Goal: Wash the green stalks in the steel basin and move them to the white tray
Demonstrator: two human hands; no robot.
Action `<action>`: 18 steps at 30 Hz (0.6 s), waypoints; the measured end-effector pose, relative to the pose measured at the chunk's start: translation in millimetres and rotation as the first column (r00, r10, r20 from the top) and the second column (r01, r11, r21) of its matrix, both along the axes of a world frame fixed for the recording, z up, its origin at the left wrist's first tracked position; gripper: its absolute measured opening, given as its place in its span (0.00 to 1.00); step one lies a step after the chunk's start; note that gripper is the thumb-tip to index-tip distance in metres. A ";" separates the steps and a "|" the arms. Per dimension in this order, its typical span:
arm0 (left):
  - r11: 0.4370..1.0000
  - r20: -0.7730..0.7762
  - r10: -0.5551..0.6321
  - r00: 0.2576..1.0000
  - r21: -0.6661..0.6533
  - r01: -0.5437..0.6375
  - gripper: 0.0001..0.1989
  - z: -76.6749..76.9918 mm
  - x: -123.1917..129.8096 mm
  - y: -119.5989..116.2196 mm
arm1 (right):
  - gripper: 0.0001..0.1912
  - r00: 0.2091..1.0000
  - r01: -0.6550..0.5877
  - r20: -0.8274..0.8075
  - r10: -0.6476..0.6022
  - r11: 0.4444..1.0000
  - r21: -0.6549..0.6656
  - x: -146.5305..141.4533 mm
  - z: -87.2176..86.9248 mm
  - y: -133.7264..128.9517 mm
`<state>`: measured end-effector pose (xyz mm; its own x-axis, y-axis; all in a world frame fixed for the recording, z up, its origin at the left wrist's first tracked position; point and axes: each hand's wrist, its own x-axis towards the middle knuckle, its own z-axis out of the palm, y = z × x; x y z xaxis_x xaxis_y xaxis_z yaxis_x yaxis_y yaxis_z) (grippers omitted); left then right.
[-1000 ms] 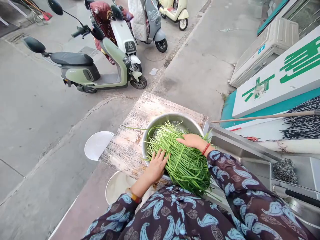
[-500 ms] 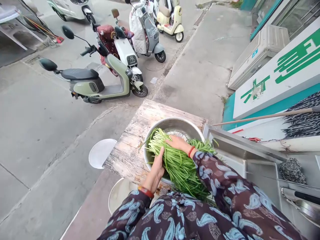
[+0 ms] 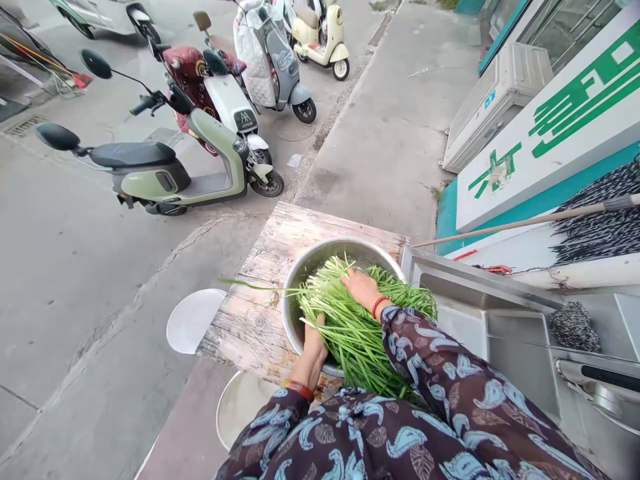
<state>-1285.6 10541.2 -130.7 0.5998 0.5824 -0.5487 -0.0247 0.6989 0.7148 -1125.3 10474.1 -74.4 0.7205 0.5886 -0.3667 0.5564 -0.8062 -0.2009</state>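
Observation:
A big loose bunch of long green garlic chives (image 3: 350, 333) with pale cut ends lies in a round metal basin (image 3: 295, 337), spilling over its near and right rim. My left hand (image 3: 314, 345) grips the bunch from the left side, inside the rim, its fingers partly hidden under the stalks. On top of the bunch, my right hand (image 3: 362, 288) has its fingers curled into the chives near the pale ends. One long stalk sticks out left past the rim over the wooden board.
The basin stands on a weathered wooden board (image 3: 250, 293). A metal sink (image 3: 520, 360) adjoins on the right, with a steel wool scrubber (image 3: 575, 327) and a pot (image 3: 605, 400). White containers sit left and below. Several scooters (image 3: 200, 180) are parked ahead.
The chives have gone lower into the basin and spread out, their pale ends looser. Both hands have gone down with them. A stalk now sticks out leftward. The view has shifted slightly.

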 end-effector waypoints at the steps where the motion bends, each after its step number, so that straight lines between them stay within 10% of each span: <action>1: 1.000 -0.005 0.021 1.000 0.020 -0.021 0.31 -0.8 -2.7 0.8 | 0.24 1.000 0.013 0.017 -0.013 1.000 -0.027 18.5 -1.4 0.9; 9: 0.978 -0.001 0.040 0.999 -0.205 -0.040 0.26 13.7 -24.9 14.6 | 0.24 0.999 -0.039 -0.015 0.040 0.997 0.060 61.0 0.5 8.3; 14: 0.949 0.076 -0.040 0.996 -0.310 0.062 0.25 33.0 23.9 17.9 | 0.25 0.970 -0.166 -0.147 0.195 0.968 0.186 17.5 4.5 6.8; 18: 0.982 0.070 -0.089 0.994 -0.161 0.099 0.27 9.5 41.1 10.4 | 0.28 0.983 -0.133 -0.076 0.168 0.931 0.340 -47.9 14.4 -17.9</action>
